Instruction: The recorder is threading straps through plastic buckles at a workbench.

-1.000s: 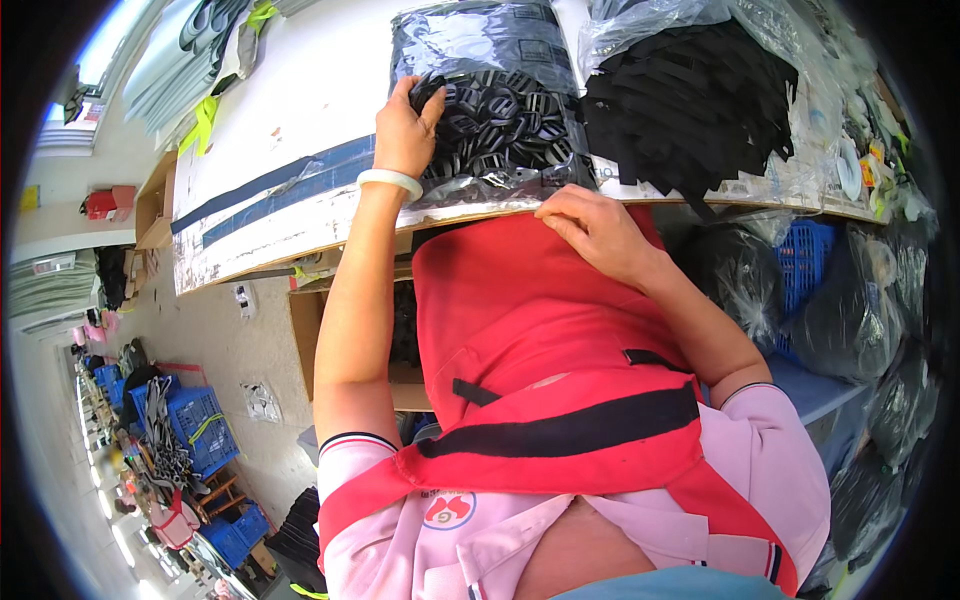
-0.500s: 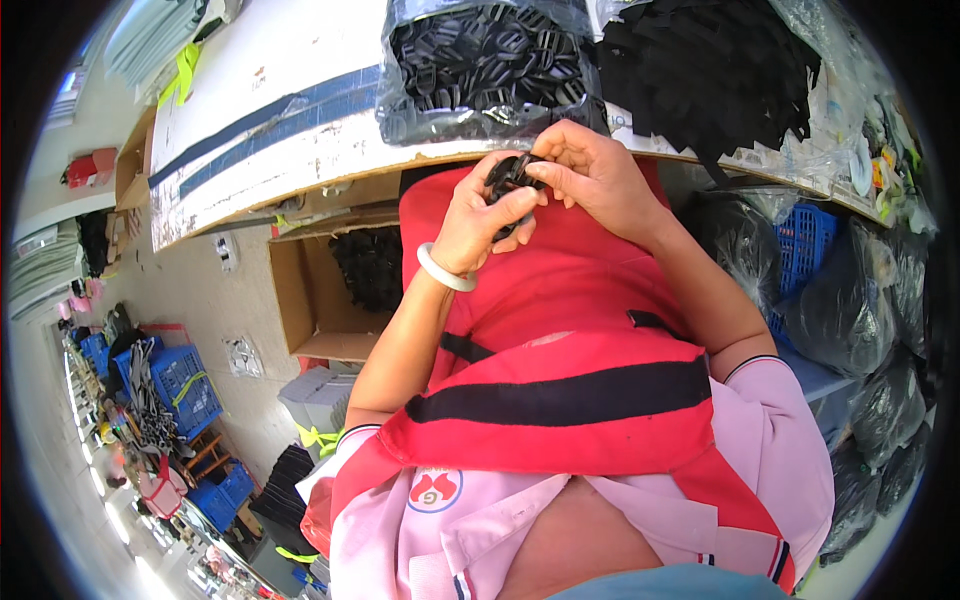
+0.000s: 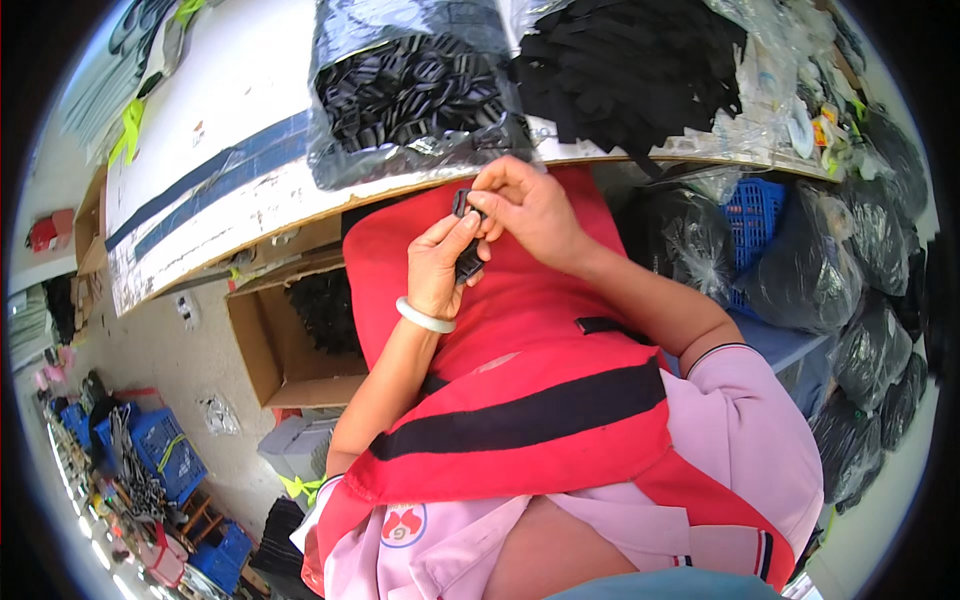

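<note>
In front of my red apron I hold a small black plastic buckle [image 3: 462, 203] between both hands. My left hand [image 3: 437, 262] is closed round it, thumb on top, and another dark piece [image 3: 468, 264] shows under its fingers. The thumb and forefinger of my right hand [image 3: 532, 212] pinch at the buckle's right side; whether a strap is in that pinch cannot be made out. Just beyond my hands, an open clear plastic bag [image 3: 325, 150] full of black buckles [image 3: 410, 92] lies at the table's edge. Right of it is a heap of short black strips [image 3: 630, 75].
The white worktable [image 3: 240, 90] has a worn front edge. Below it on the left stands an open cardboard box [image 3: 262, 345] with black material. On the right are a blue crate [image 3: 752, 225] and several stuffed black plastic bags [image 3: 810, 265]. Blue crates [image 3: 170, 455] stand far left.
The whole view has shifted, so the table and my hands sit further left and lower. My hands have turned the buckle slightly; it stands more upright, still held by both.
</note>
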Demonstrator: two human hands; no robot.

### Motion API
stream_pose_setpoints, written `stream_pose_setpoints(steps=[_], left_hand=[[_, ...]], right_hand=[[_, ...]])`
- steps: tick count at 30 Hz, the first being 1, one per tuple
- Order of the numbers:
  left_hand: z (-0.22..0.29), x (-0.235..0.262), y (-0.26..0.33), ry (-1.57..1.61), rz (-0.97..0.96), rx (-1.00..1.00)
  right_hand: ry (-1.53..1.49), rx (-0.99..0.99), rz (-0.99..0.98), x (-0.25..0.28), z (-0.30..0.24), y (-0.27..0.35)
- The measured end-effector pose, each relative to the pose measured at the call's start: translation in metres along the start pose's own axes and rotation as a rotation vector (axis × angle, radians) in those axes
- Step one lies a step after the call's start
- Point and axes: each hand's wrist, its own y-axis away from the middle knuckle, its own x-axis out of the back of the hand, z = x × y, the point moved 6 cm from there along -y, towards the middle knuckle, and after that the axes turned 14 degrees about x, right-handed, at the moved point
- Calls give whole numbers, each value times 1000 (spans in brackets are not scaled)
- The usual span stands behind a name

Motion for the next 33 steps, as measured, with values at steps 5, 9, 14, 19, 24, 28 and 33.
stream_pose_setpoints(steps=[5,9,14,19,24,28,33], left_hand=[[1,5,-5,108,-198,79],[-2,19,2,259,-302,184],[-19,43,6,209,-140,231],[-6,43,13,-131,-13,146],[23,41,31,-171,223,-125],[32,25,32,-182,191,-230],[32,26,42,-307,248,-339]], right_hand=[[252,173,-100,12,-34,-13],[1220,696,83,85,-103,-50],[1619,630,67,147,-78,-78],[1380,827,155,146,-102,-80],[606,405,118,39,-137,-41],[289,-112,-289,-16,-44,3],[80,-406,-169,-29,-11,19]])
